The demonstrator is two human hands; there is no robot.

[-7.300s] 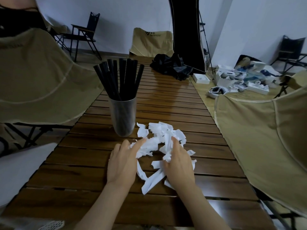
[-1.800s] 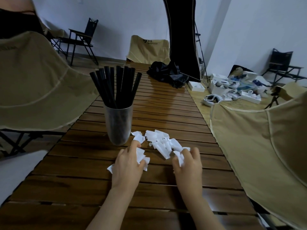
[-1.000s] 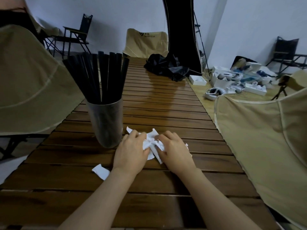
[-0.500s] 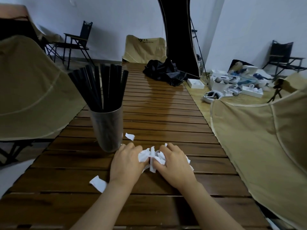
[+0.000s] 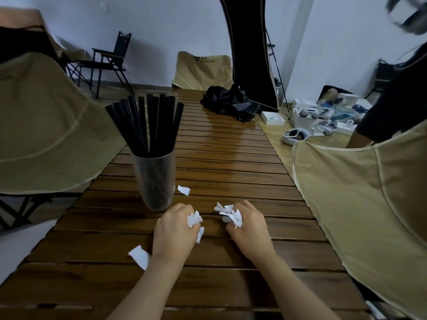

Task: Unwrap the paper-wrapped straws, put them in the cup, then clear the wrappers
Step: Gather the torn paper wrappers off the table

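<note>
A clear cup [image 5: 154, 181] stands on the slatted wooden table [image 5: 221, 158], filled with several black straws [image 5: 147, 125]. Just right of and nearer than the cup, my left hand [image 5: 176, 232] grips a small wad of white wrappers [image 5: 194, 220]. A hand's width to the right, my right hand [image 5: 248, 225] grips a bigger crumpled bunch of wrappers [image 5: 228, 213]. One loose scrap [image 5: 183, 190] lies beside the cup's base. Another scrap [image 5: 139, 257] lies left of my left wrist.
Tan folding chairs flank the table on the left [image 5: 46, 125] and right [image 5: 360, 204]. A black bag [image 5: 228, 102] lies at the table's far end. White boxes and headsets [image 5: 309, 121] clutter the floor at the right, where a person in black [image 5: 392, 93] stands.
My hands, pressed together over one wad of wrappers half a second ago, have drawn apart, each holding its own part of the paper.
</note>
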